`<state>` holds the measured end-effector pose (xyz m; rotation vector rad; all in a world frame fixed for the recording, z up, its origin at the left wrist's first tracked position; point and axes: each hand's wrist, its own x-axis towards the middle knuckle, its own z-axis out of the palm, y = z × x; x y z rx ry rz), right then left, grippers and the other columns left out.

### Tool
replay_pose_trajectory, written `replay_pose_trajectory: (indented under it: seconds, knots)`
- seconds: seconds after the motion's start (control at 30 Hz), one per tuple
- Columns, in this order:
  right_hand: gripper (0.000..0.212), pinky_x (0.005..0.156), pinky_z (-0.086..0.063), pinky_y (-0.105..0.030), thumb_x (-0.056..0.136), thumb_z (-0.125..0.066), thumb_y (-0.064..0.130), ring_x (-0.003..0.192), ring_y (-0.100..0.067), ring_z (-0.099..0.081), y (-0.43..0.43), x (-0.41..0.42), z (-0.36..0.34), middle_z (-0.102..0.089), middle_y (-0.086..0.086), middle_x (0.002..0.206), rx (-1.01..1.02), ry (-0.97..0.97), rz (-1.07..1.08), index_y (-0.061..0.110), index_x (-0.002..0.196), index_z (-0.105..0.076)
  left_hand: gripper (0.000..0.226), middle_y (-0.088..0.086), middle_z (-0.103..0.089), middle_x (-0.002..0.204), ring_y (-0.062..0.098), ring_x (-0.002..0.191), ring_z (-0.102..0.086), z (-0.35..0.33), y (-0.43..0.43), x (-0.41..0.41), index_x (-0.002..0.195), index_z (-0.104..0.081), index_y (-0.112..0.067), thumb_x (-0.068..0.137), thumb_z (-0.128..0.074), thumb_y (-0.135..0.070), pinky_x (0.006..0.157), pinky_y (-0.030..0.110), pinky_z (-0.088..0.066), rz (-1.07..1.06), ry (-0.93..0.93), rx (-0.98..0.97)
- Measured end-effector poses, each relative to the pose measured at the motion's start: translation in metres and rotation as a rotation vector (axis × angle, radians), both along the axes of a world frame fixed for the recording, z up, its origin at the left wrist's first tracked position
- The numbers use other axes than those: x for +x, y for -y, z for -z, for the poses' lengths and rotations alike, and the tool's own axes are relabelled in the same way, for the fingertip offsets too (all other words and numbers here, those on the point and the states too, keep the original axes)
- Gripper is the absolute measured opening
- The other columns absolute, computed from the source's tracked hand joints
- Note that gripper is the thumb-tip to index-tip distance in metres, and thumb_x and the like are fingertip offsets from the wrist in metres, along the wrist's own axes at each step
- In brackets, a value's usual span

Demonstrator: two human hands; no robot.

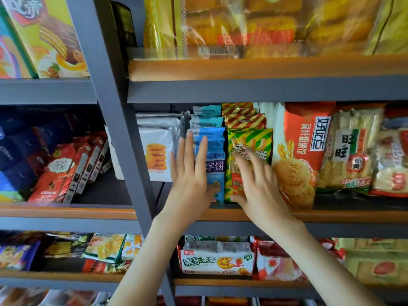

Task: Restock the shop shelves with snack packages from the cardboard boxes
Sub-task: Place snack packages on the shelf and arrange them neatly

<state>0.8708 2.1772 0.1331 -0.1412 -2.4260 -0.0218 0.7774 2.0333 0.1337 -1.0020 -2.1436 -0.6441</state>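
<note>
Blue snack packet (pixel 213 155) under flat left hand (pixel 189 173), fingers straight, right hand (pixel 256 180) spread on striped packet (pixel 249 151), packet fronts partly hidden.

Grey metal shelving rack (pixel 265 91) fills my view top to bottom, w/ orange-brown board edges (pixel 265 67) on each level. One grey upright post (pixel 114 107) slants across, left of centre. Mid-level recess (pixel 106 191) is dark; light's brighter up top.
</note>
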Motion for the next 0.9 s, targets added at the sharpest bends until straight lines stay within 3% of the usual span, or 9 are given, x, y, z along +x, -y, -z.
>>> replay_pose_trajectory:
  seconds: [0.13, 0.2, 0.23, 0.3, 0.37, 0.47, 0.6, 0.7, 0.9]
  knots:
    - [0.111, 0.108, -0.023, -0.038, 0.054, -0.091, 0.019, 0.137, -0.032, -0.028, -0.021, 0.008, -0.002, -0.029, -0.016, 0.149, 0.08, 0.076, 0.039, 0.012, 0.146, -0.03, 0.125, 0.02, -0.006, 0.157, 0.042, 0.144, -0.004, -0.013, -0.014, 0.01, 0.153, -0.011, -0.021, 0.057, -0.086, -0.046, 0.11, 0.064, -0.004, -0.048, -0.265, -0.26]
    - [0.105, 0.107, -0.026, -0.039, 0.051, -0.091, 0.016, 0.135, -0.034, -0.038, -0.024, 0.007, -0.004, -0.039, -0.018, 0.146, 0.182, 0.085, 0.072, 0.009, 0.143, -0.04, 0.126, 0.019, -0.014, 0.157, 0.04, 0.144, -0.009, -0.014, -0.025, 0.012, 0.152, -0.017, -0.02, 0.051, -0.086, -0.054, 0.112, 0.065, -0.005, -0.109, -0.313, -0.356]
    - [0.089, 0.107, -0.03, -0.04, 0.058, -0.085, 0.011, 0.131, -0.035, -0.044, -0.025, 0.006, -0.005, -0.046, -0.018, 0.142, 0.226, 0.049, 0.063, 0.008, 0.138, -0.047, 0.127, 0.018, -0.018, 0.157, 0.039, 0.144, -0.011, -0.012, -0.03, 0.012, 0.151, -0.021, -0.019, 0.049, -0.087, -0.054, 0.112, 0.063, -0.003, -0.143, -0.312, -0.391]
    - [0.05, 0.107, -0.036, -0.041, 0.079, -0.05, 0.001, 0.125, -0.033, -0.052, -0.031, 0.003, -0.001, -0.056, -0.016, 0.133, 0.273, -0.035, 0.02, 0.006, 0.128, -0.058, 0.124, 0.016, -0.022, 0.157, 0.036, 0.144, -0.014, -0.006, -0.04, 0.013, 0.15, -0.025, -0.017, 0.048, -0.089, -0.048, 0.113, 0.059, 0.003, -0.211, -0.3, -0.439]
    - [0.058, 0.11, -0.033, -0.04, 0.079, -0.024, 0.0, 0.122, -0.032, -0.055, -0.034, 0.004, -0.004, -0.059, -0.015, 0.129, 0.272, -0.045, 0.005, 0.005, 0.124, -0.061, 0.12, 0.016, -0.026, 0.156, 0.035, 0.144, -0.016, 0.001, -0.048, 0.017, 0.148, -0.026, -0.016, 0.05, -0.09, -0.038, 0.113, 0.058, 0.005, -0.264, -0.276, -0.441]
    - [0.051, 0.114, -0.021, -0.039, 0.077, -0.045, -0.002, 0.125, -0.032, -0.05, -0.041, 0.014, -0.004, -0.056, -0.014, 0.133, 0.304, -0.095, -0.089, 0.007, 0.125, -0.06, 0.112, 0.015, -0.032, 0.153, 0.034, 0.143, -0.024, 0.003, -0.058, 0.027, 0.146, -0.024, -0.013, 0.055, -0.087, -0.031, 0.113, 0.061, -0.004, -0.353, -0.265, -0.433]
    - [0.082, 0.114, -0.023, -0.044, 0.064, -0.082, 0.006, 0.133, -0.032, -0.037, -0.066, 0.042, -0.005, -0.04, -0.013, 0.147, 0.21, -0.121, -0.147, 0.014, 0.138, -0.048, 0.122, 0.018, -0.021, 0.157, 0.03, 0.147, -0.011, -0.009, -0.071, 0.037, 0.152, -0.009, -0.015, 0.06, -0.082, -0.047, 0.11, 0.061, 0.002, -0.445, -0.191, -0.513]
    - [0.099, 0.11, -0.025, -0.052, 0.063, -0.087, 0.024, 0.139, -0.035, -0.027, -0.093, 0.06, -0.002, -0.026, -0.016, 0.152, 0.107, -0.111, -0.114, 0.017, 0.147, -0.033, 0.117, 0.019, 0.005, 0.159, 0.029, 0.146, 0.014, -0.01, -0.076, 0.036, 0.142, 0.027, -0.017, 0.081, -0.069, -0.042, 0.105, 0.06, 0.019, -0.47, -0.132, -0.573]
    - [0.114, 0.111, -0.015, -0.051, 0.06, -0.087, 0.037, 0.143, -0.036, -0.015, -0.116, 0.063, -0.002, -0.012, -0.017, 0.156, 0.003, -0.035, -0.082, 0.017, 0.151, -0.023, 0.097, 0.012, 0.012, 0.16, 0.029, 0.147, 0.011, -0.017, -0.075, 0.046, 0.141, 0.028, -0.015, 0.093, -0.056, -0.021, 0.105, 0.059, 0.018, -0.485, -0.139, -0.608]
